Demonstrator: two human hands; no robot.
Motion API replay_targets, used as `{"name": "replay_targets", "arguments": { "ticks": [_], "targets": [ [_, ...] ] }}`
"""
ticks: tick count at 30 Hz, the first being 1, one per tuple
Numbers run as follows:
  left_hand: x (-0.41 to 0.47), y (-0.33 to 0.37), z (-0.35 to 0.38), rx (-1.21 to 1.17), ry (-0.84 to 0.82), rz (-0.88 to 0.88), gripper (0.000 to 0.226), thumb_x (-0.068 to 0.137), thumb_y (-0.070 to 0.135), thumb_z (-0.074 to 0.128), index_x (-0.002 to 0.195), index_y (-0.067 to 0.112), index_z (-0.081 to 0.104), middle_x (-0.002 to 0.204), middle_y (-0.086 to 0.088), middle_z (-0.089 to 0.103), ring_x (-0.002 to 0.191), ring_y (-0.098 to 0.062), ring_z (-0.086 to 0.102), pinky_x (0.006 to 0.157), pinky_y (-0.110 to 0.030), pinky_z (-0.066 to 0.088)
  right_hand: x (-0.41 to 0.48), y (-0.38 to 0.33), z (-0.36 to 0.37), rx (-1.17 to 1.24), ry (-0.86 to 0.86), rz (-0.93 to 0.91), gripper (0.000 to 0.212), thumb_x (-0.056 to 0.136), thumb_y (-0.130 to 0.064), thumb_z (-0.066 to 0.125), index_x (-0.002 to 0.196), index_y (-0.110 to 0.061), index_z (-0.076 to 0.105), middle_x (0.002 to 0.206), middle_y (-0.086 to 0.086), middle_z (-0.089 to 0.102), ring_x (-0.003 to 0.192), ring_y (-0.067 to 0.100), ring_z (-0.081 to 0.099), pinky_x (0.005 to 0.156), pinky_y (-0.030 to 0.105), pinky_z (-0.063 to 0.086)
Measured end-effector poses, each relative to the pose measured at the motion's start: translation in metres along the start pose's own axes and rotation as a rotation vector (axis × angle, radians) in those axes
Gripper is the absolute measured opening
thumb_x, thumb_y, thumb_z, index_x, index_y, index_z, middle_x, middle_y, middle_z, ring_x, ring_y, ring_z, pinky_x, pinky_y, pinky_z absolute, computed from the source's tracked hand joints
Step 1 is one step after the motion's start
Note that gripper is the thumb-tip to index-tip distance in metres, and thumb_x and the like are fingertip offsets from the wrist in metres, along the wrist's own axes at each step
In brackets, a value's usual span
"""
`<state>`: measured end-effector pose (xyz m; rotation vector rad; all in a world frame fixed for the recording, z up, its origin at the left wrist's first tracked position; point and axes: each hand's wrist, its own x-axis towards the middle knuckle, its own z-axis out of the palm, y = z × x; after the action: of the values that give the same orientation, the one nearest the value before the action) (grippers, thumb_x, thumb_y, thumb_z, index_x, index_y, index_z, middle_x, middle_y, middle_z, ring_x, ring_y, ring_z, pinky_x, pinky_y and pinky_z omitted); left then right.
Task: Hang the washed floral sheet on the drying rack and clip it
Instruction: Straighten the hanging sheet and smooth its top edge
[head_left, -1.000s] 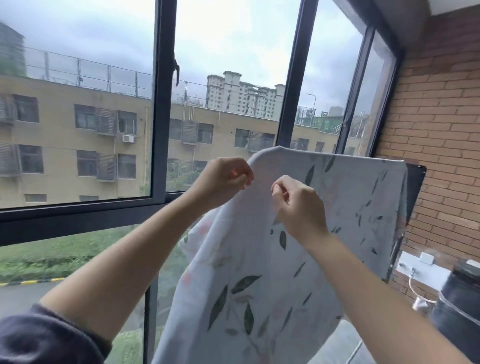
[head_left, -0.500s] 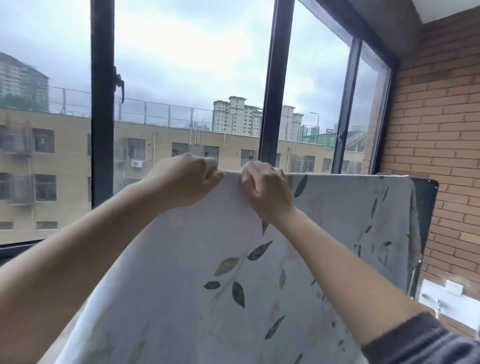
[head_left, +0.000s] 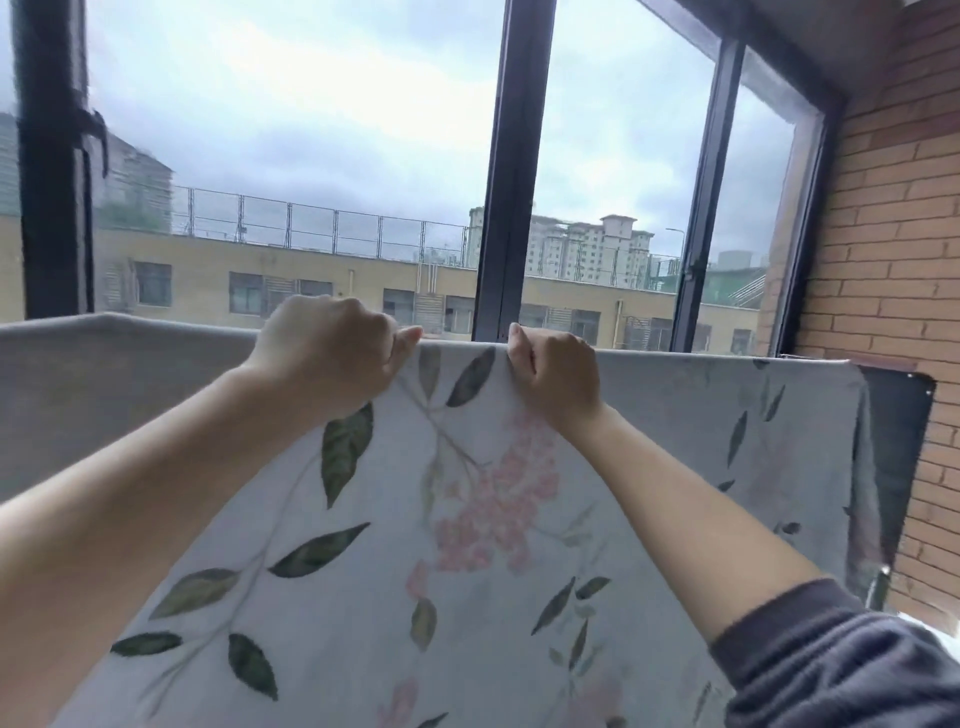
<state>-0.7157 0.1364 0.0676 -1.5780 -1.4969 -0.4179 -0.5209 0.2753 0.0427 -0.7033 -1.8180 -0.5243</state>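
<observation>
The floral sheet (head_left: 467, 545), pale grey with green leaves and pink blossoms, hangs stretched across the view, its top edge running level from the left side to the right. My left hand (head_left: 332, 353) and my right hand (head_left: 556, 371) both pinch that top edge, close together near the middle. The rack bar under the fold is hidden by the cloth. No clip shows in either hand.
Black window frames (head_left: 511, 171) stand just behind the sheet, with buildings and cloudy sky outside. A brick wall (head_left: 893, 260) closes off the right side. A dark panel (head_left: 896, 441) sits between the sheet's right edge and the wall.
The sheet's top edge went from a bunched peak to a level, spread line reaching the left side. Both hands stayed on the edge; the view tilted up and rightward.
</observation>
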Motion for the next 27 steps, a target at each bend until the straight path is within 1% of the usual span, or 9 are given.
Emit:
{"name": "replay_targets", "arguments": {
  "ticks": [4, 6, 8, 10, 13, 16, 22, 25, 27],
  "targets": [
    [0.037, 0.061, 0.017, 0.087, 0.034, -0.059, 0.07, 0.093, 0.053, 0.004, 0.073, 0.019, 0.062, 0.055, 0.001, 0.052, 0.047, -0.013, 0.047, 0.046, -0.019, 0.031, -0.003, 0.077, -0.012, -0.011, -0.091, 0.019, 0.043, 0.088, -0.044, 0.015, 0.052, -0.021, 0.021, 0.047, -0.008, 0.029, 0.052, 0.025, 0.039, 0.057, 0.029, 0.024],
    [0.057, 0.09, 0.025, 0.117, 0.027, -0.108, 0.07, 0.093, 0.052, 0.006, 0.076, 0.018, 0.065, 0.061, -0.001, 0.058, 0.052, -0.016, 0.046, 0.049, -0.022, 0.028, -0.003, 0.115, -0.017, -0.004, -0.137, 0.039, 0.044, 0.091, -0.04, 0.02, 0.055, -0.016, 0.03, 0.052, 0.0, 0.041, 0.056, 0.03, 0.048, 0.058, 0.03, 0.025],
    [0.073, 0.113, 0.035, 0.102, 0.034, -0.138, 0.068, 0.094, 0.051, 0.008, 0.078, 0.019, 0.065, 0.067, -0.003, 0.062, 0.057, -0.018, 0.049, 0.054, -0.025, 0.032, -0.005, 0.15, -0.017, -0.005, -0.131, 0.038, 0.04, 0.091, -0.036, 0.026, 0.058, -0.017, 0.039, 0.057, 0.01, 0.054, 0.06, 0.033, 0.056, 0.058, 0.031, 0.027],
    [0.098, 0.147, 0.047, 0.095, 0.029, -0.139, 0.067, 0.095, 0.051, 0.009, 0.078, 0.019, 0.066, 0.069, -0.004, 0.063, 0.06, -0.019, 0.052, 0.057, -0.026, 0.036, -0.008, 0.195, -0.018, 0.019, -0.075, 0.034, 0.04, 0.091, -0.036, 0.026, 0.058, -0.018, 0.039, 0.06, 0.014, 0.061, 0.058, 0.035, 0.058, 0.056, 0.03, 0.028],
    [0.132, 0.192, 0.064, 0.084, 0.016, -0.126, 0.063, 0.097, 0.049, 0.015, 0.082, 0.018, 0.067, 0.076, -0.007, 0.067, 0.069, -0.025, 0.059, 0.059, -0.028, 0.033, -0.012, 0.247, -0.017, 0.024, -0.039, 0.026, 0.039, 0.09, -0.038, 0.024, 0.057, -0.02, 0.036, 0.057, 0.014, 0.06, 0.054, 0.034, 0.057, 0.056, 0.03, 0.03],
    [0.168, 0.239, 0.083, 0.076, 0.023, -0.118, 0.057, 0.098, 0.048, 0.018, 0.083, 0.019, 0.066, 0.08, -0.007, 0.068, 0.077, -0.028, 0.063, 0.061, -0.029, 0.031, -0.014, 0.302, -0.015, 0.004, -0.02, 0.019, 0.041, 0.088, -0.04, 0.021, 0.054, -0.02, 0.033, 0.049, 0.008, 0.05, 0.049, 0.031, 0.053, 0.054, 0.028, 0.03],
    [0.235, 0.324, 0.116, 0.107, 0.05, -0.074, 0.061, 0.099, 0.046, 0.016, 0.08, 0.017, 0.067, 0.076, -0.005, 0.066, 0.069, -0.025, 0.059, 0.059, -0.028, 0.033, -0.017, 0.405, -0.015, -0.043, 0.049, 0.002, 0.043, 0.09, -0.035, 0.024, 0.051, -0.018, 0.032, 0.044, -0.003, 0.033, 0.04, 0.021, 0.037, 0.05, 0.025, 0.026],
    [0.28, 0.379, 0.139, 0.108, 0.036, -0.055, 0.062, 0.099, 0.046, 0.016, 0.078, 0.017, 0.066, 0.071, -0.004, 0.061, 0.062, -0.022, 0.047, 0.057, -0.029, 0.03, -0.018, 0.476, -0.017, -0.084, 0.056, 0.04, 0.045, 0.09, -0.034, 0.024, 0.049, -0.018, 0.032, 0.043, -0.004, 0.03, 0.039, 0.021, 0.036, 0.048, 0.026, 0.029],
    [0.299, 0.404, 0.148, 0.102, 0.024, -0.057, 0.062, 0.099, 0.045, 0.015, 0.075, 0.016, 0.064, 0.063, -0.002, 0.051, 0.061, -0.02, 0.044, 0.056, -0.028, 0.028, -0.02, 0.511, -0.019, -0.088, 0.033, 0.048, 0.049, 0.091, -0.036, 0.021, 0.048, -0.016, 0.035, 0.043, -0.002, 0.033, 0.04, 0.023, 0.039, 0.048, 0.027, 0.03]
  ]
}}
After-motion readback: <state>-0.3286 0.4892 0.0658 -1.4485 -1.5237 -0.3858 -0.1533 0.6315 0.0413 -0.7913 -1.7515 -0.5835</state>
